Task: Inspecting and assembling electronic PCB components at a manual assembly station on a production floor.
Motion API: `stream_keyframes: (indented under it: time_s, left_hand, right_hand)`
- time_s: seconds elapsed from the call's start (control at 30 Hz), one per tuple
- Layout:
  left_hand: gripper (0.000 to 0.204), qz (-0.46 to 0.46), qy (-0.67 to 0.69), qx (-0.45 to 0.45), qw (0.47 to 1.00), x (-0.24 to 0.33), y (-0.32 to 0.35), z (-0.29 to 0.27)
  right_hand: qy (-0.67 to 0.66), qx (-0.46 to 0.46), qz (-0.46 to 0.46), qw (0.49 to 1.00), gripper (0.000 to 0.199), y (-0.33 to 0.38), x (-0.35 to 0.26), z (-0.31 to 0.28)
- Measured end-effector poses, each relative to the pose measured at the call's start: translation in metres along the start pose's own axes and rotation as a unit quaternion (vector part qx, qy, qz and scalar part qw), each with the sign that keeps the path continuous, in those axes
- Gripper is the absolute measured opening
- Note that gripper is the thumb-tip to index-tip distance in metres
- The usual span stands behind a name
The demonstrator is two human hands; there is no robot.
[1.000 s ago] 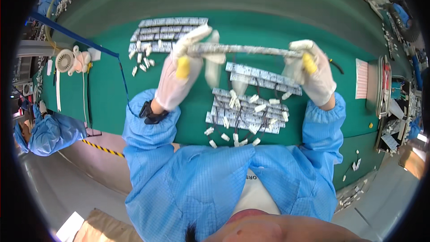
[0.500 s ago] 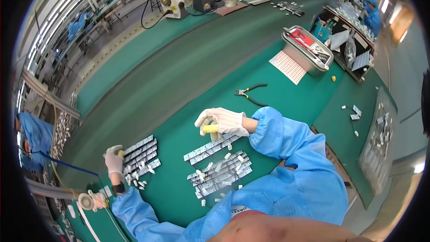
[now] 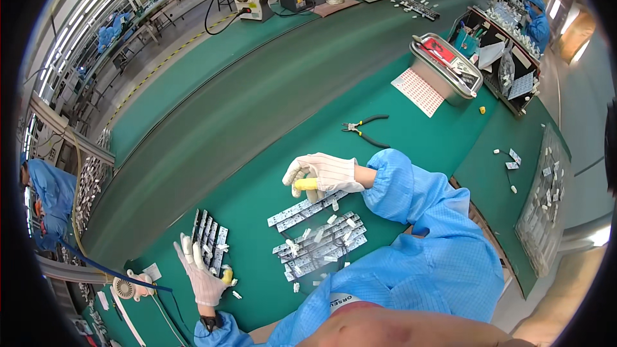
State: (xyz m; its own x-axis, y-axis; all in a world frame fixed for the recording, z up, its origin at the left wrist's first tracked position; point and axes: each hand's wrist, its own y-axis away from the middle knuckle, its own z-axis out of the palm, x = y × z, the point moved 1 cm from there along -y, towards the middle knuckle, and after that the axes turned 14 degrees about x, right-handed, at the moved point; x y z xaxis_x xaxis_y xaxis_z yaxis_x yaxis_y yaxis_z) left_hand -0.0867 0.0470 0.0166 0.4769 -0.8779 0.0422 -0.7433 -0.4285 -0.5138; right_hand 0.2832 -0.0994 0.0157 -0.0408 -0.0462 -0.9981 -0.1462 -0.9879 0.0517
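Left hand splayed at a steeply angled stack

The left hand (image 3: 203, 276), gloved, is at the near end of the left stack (image 3: 208, 231) of strips on the green mat (image 3: 250, 209). Its fingers are straight and spread, released rather than clenched, with the thumb held apart at the stack's lower right; whether any fingertip touches a strip cannot be told. The stack's long axis runs steeply up the view, upper ends leaning slightly right, strips side by side.

The right hand (image 3: 315, 178) is loosely curled over the far edge of the upper pair (image 3: 297, 213) of strips; whether it grips anything cannot be told. That pair slants from lower left to upper right, long edges alongside each other. Just nearer the person, the lower group (image 3: 324, 244) points much the same way, white connectors strewn over and around it.

Beyond the right hand, the pliers (image 3: 351, 127) lie splayed, nose pointing left, handles toward the right.
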Motion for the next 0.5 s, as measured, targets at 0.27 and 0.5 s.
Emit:
stream_keyframes:
  time_s: [0.27,0.5]
  left_hand:
    - [0.079,-0.158,-0.026,0.168,0.973,-0.079,-0.107,0.072]
    - [0.073,-0.209,-0.471,0.1,0.851,-0.169,-0.194,0.104]
  right_hand:
    - [0.034,0.013,-0.009,0.999,0.029,0.003,-0.006,-0.001]
    - [0.016,0.015,-0.014,1.0,0.027,-0.001,0.0,-0.009]
